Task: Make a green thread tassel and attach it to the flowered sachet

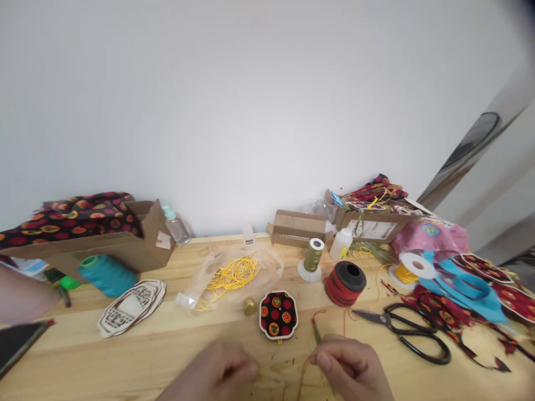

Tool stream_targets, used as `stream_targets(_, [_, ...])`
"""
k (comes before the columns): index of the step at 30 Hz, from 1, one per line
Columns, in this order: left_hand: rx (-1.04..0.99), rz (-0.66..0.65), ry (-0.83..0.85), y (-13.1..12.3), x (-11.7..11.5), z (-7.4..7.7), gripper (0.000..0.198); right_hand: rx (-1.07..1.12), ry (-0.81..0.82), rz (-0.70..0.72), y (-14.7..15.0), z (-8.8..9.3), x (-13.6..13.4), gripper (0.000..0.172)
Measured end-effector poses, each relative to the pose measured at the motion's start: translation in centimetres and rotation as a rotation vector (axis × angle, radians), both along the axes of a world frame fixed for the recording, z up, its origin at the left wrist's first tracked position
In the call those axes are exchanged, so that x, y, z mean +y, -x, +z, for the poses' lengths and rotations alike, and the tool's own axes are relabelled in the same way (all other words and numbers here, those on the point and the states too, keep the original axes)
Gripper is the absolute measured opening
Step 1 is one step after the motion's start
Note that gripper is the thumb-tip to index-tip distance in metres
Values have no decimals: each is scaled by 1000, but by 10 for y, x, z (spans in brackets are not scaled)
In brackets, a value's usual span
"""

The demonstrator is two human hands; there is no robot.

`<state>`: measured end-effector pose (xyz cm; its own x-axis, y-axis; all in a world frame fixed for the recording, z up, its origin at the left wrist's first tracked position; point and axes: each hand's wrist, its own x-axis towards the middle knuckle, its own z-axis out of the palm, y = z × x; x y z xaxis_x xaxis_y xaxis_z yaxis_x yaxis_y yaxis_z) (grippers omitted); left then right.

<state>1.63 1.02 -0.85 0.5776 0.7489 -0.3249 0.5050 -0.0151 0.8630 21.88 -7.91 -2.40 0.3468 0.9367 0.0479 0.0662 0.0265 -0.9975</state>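
My right hand (349,367) is closed in a pinch on a thin orange cord (302,376), which trails down from the fingertips. Just above those fingers shows a small green tassel (316,329) with a red top and a red thread loop; whether they grip it too I cannot tell. My left hand (219,367), blurred, has its fingers curled together; anything inside is hidden. Between and beyond both hands lies a patterned fabric pendant (278,315), black with red and orange flowers and a pale scalloped edge. A round gold bead (249,306) sits beside it.
Black-handled scissors (409,328) lie right of my right hand. Behind stand a red ribbon spool (346,284), a green thread spool (312,259) and a glue bottle (341,243). Yellow cord (234,274) lies on a plastic bag. At left are wooden cutouts (132,308) and a teal thread cone (107,275).
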Motion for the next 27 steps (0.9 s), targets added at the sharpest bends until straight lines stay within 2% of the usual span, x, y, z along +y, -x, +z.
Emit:
stream_targets(3, [-46, 47, -222, -10, 8, 24, 17, -88, -67, 107, 6, 20, 10, 31])
stream_targets(5, [-75, 47, -274, -20, 6, 39, 15, -142, -127, 186, 9, 30, 18, 29])
stream_targets(8, [-96, -115, -210, -32, -3, 53, 13, -233, -222, 236, 10, 41, 27, 29])
stream_targets(11, [-158, -76, -108, -33, -4, 58, 21, -213, -215, 133, 9, 44, 27, 29])
stream_targets(14, [-278, 28, 90, -26, 4, 62, 19, -113, -135, 57, 9, 40, 22, 30])
stream_targets(19, [-568, 139, 338, -24, 15, 72, 18, 46, -66, 45, 13, 21, 20, 28])
stream_targets(22, [-679, 184, 364, -30, 16, 76, 17, -7, -123, 109, 17, 11, 24, 28])
stream_targets(25, [-737, 197, 362, -35, 14, 79, 17, -83, -226, 177, 17, 8, 29, 23])
stream_targets(27, [-773, 191, 372, -37, 13, 81, 18, -55, -237, 229, 16, 7, 31, 24])
